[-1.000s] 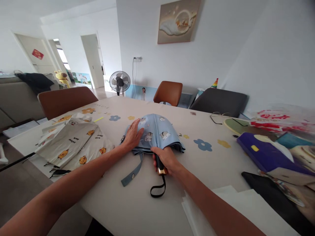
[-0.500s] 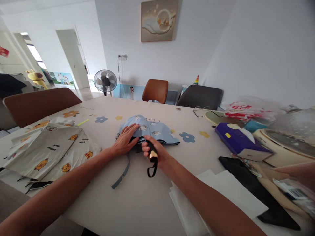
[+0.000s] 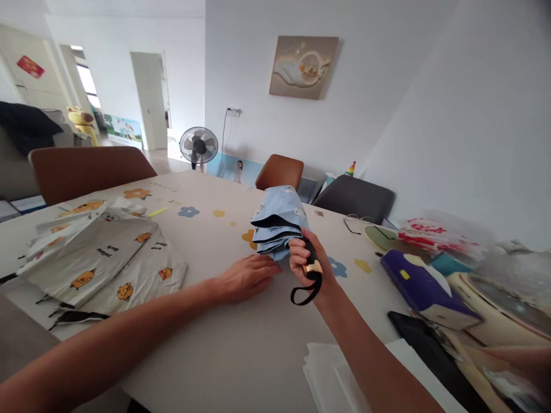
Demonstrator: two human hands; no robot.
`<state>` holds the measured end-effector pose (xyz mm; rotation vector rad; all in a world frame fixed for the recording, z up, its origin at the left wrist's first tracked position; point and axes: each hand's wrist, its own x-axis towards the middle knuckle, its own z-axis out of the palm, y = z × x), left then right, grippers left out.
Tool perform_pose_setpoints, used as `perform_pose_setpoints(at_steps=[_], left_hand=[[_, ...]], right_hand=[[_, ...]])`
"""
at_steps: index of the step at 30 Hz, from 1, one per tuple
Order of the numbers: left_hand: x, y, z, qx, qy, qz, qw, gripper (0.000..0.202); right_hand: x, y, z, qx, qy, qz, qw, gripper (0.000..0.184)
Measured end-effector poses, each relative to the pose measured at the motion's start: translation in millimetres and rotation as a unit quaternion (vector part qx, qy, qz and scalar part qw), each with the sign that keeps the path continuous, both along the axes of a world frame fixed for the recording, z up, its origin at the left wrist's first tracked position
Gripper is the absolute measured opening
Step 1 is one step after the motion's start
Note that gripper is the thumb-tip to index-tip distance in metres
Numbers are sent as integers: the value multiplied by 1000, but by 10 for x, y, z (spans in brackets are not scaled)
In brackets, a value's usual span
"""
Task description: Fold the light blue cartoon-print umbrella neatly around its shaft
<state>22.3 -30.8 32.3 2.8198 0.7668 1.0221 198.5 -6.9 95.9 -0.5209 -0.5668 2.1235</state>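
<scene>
- Presently gripping the blue umbrella [image 3: 275, 215] over the table [image 3: 224, 350], with the right hand [image 3: 323, 258] clamped round its black handle [image 3: 310, 250];
- aiming its canopy [image 3: 282, 199] away from the body, with its long axis slanting forward and left;
- resting the left hand [image 3: 247, 279] palm down, fingers loosely extended, unclamped, just beside the canopy's near edge.

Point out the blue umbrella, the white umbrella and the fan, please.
Blue umbrella [image 3: 282, 202]: head view, on the upper part of its canopy.
White umbrella [image 3: 120, 252]: head view, on the middle of its canopy.
Fan [image 3: 199, 145]: head view, on its dark hub.
</scene>
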Motion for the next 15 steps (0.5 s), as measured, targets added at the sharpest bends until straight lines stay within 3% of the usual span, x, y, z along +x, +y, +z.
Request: perform_pose_setpoints(at_steps=[3, 6, 8, 11, 13, 15], left_hand=[[58, -17, -7, -46, 2, -6, 999, 27], [89, -22, -15, -60, -47, 82, 994, 22], [108, -34, -2, -35, -76, 165, 983, 21], [134, -41, 49, 42, -130, 268, 954, 40], [129, -17, 93, 85, -151, 296, 939, 51], [83, 34, 135, 113, -145, 304, 935, 45]], right_hand=[[-70, -80, -14, 16, 23, 34, 999, 29], [-178, -214, -1, 35, 45, 81, 995, 31], [-257, -322, 28, 36, 60, 90, 994, 31], [-353, -464, 78, 29, 73, 88, 993, 31], [-390, -523, 100, 35, 78, 86, 993, 30], [-399, -546, 111, 46, 88, 82, 992, 29]])
